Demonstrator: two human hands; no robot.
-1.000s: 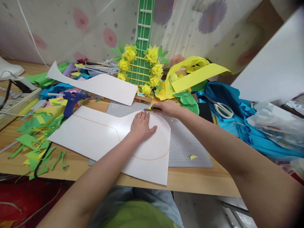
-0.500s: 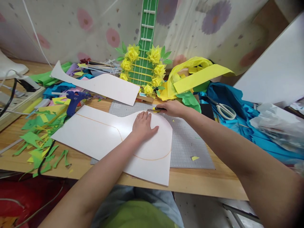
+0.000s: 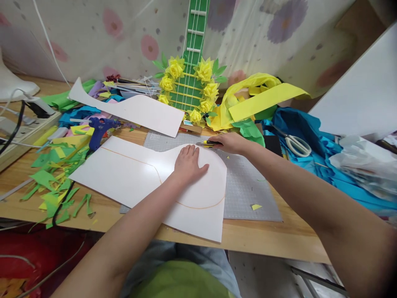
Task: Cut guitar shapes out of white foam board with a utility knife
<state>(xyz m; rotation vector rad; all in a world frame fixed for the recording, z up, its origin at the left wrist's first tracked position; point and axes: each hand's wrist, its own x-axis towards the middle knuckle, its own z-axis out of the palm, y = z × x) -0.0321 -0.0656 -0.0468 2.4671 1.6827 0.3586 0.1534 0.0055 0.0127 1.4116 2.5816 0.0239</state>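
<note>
A white foam board with an orange curved line drawn on it lies partly over a grey cutting mat. My left hand presses flat on the board, fingers spread, close to its curved far edge. In my right hand is a yellow and black utility knife, its blade at that far edge just beyond my left fingertips. Whether the blade touches the board I cannot tell. A separate curved white offcut lies behind the board.
Behind stands a green paper guitar with yellow flowers. A blue glue gun and green paper scraps lie at left. At right are white-handled scissors on blue paper and a yellow paper strip.
The whole view has shifted slightly. Both hands, the knife and the board keep nearly the same places relative to one another.
</note>
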